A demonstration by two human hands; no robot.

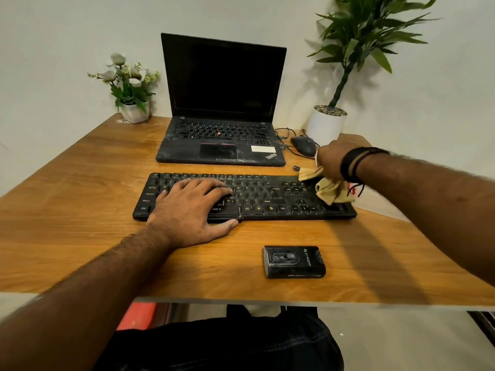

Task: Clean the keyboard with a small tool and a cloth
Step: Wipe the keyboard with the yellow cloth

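A black keyboard (267, 199) lies across the middle of the wooden desk (80, 210). My left hand (192, 207) rests flat on its left half, fingers straight over the keys, thumb along the front edge. My right hand (330, 159) grips a crumpled yellow cloth (330, 192) above the keyboard's right end; the cloth hangs down onto the number pad area. A small dark tip (296, 168) pokes out past the cloth at the keyboard's far right corner; I cannot tell what it is. A black cleaning tool case (294, 261) lies on the desk in front of the keyboard.
A dusty open laptop (222, 103) stands behind the keyboard, with a black mouse (304, 145) and its cable to the right. A white flower pot (134, 111) stands at the back left, a tall potted plant (328, 121) at the back right. The desk's front edge is near my lap.
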